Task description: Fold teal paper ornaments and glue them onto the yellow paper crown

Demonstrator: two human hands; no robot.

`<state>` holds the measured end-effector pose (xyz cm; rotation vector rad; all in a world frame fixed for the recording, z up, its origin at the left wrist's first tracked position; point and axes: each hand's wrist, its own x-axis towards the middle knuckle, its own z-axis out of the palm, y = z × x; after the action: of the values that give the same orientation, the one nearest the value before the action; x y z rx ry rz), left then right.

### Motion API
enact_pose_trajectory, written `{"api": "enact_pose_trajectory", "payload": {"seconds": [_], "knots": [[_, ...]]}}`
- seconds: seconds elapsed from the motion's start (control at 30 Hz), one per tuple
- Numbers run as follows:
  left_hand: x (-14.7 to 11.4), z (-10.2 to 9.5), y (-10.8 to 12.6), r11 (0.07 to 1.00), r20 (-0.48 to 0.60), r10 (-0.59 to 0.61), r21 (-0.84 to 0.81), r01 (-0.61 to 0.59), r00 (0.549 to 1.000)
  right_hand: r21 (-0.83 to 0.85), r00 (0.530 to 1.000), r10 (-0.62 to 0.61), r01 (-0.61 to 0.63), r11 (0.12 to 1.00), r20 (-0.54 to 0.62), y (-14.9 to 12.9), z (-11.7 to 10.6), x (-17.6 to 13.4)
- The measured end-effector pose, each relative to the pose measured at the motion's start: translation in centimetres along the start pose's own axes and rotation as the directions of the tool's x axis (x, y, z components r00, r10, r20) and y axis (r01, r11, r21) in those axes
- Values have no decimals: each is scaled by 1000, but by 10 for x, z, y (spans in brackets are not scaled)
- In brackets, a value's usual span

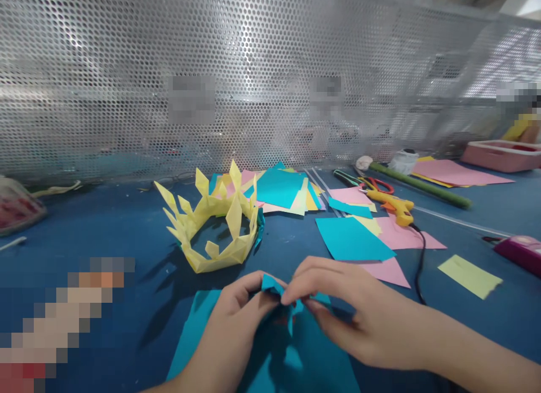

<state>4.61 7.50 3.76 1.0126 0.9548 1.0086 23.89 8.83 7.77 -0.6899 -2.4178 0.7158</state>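
Note:
Between my two hands is a small folded piece of blue paper (pixel 271 283), raised a little above a large blue sheet (pixel 308 359) on the table. My left hand (pixel 240 305) pinches the piece from the left. The fingers of my right hand (pixel 342 303) close on its right side, where a narrow flap hangs down. Just beyond my left hand stands a yellow folded-paper crown (pixel 220 260) with pointed diamond tips and some blue paper at its right side. My fingers partly hide the folded piece.
Blue sheets (pixel 353 239) and pink paper lie right of the crown, with a mixed paper stack (pixel 276 185) behind. A yellow glue gun (pixel 395 204) with a black cord, red-handled scissors (pixel 380 184) and a green stick (pixel 422 184) are farther right. A perforated metal screen (pixel 253 71) borders the table.

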Motion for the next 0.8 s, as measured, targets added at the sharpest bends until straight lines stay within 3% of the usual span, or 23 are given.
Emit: {"api": "enact_pose_trajectory", "payload": {"seconds": [0.17,0.3,0.47,0.63,0.8], "knots": [[-1,3,2,998,25,25,51,-26,999,21,998,-32,31,999,55,4,-1,2],[-1,4,1,998,78,45,48,-49,996,64,998,-23,27,998,-64,5,0,4],[-2,0,-1,998,120,61,27,-65,991,242,976,128,-83,967,-176,1,2,5],[-6,2,0,997,135,49,56,-57,990,364,957,220,-140,921,-190,1,5,4],[-12,6,1,991,115,65,111,-77,991,352,954,202,-115,929,-221,3,9,4]]}}
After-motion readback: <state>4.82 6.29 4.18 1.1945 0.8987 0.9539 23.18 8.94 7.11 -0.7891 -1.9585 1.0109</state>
